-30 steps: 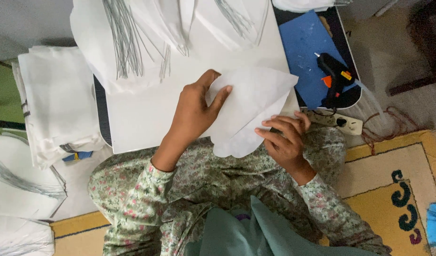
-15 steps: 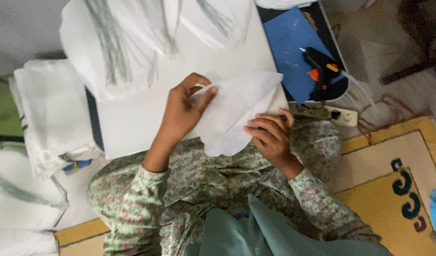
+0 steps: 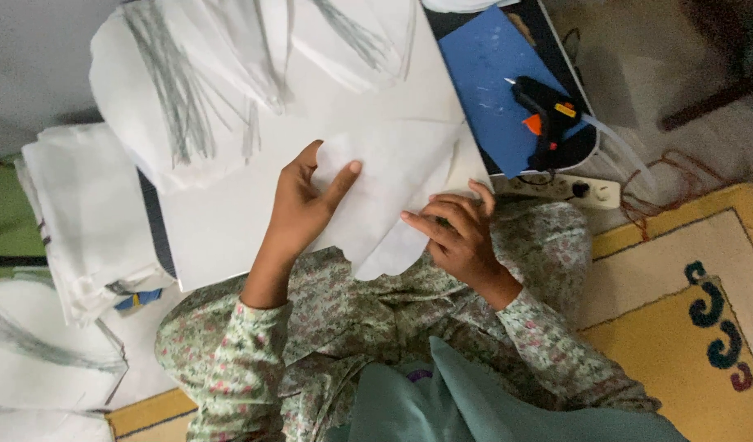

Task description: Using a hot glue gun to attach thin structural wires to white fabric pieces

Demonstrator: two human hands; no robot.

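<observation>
Lighting: soft, even, somewhat dim; no glare. Faint shadow under the left hand (image 3: 299, 209) on the white sheet (image 3: 393, 196). Beyond the right hand (image 3: 458, 233), floor falls dark. Focus: slightly soft overall; grey streaks above the hands look smeared.

a home craft corner on the floor: patterned rug (image 3: 679, 303), glue gun (image 3: 548, 110), power strip (image 3: 569, 188), stacked white fabric (image 3: 74, 213).

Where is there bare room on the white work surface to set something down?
Bare white board lies left of the left hand, below the veined cutouts. The blue mat above the glue gun is partly free. It is crowded around the white sheet under both hands.
</observation>
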